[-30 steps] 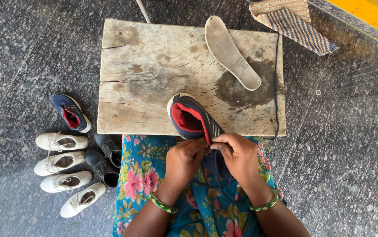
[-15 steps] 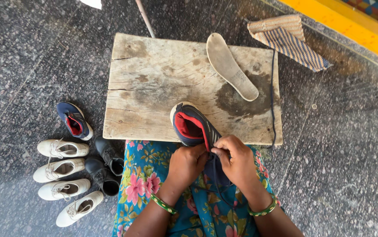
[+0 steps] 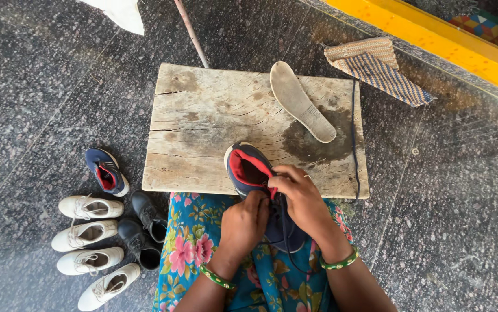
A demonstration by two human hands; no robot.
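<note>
Both hands have stayed on the blue shoe (image 3: 247, 170), which rests on the lap with its heel on the wooden board (image 3: 202, 121). The left hand (image 3: 244, 222) and right hand (image 3: 300, 196) now pinch the dark lace just under their fingertips, so the lacing goes on. The grey insole (image 3: 301, 101) lies beyond the fingers, untouched.

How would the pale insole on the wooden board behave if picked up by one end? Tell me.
The insole looks thin and flat, so it would probably be light and droop. It lies flat on the board, so it seems unlikely to roll or tip.

Shoe (image 3: 247, 171) front probably hidden under hands.
</note>
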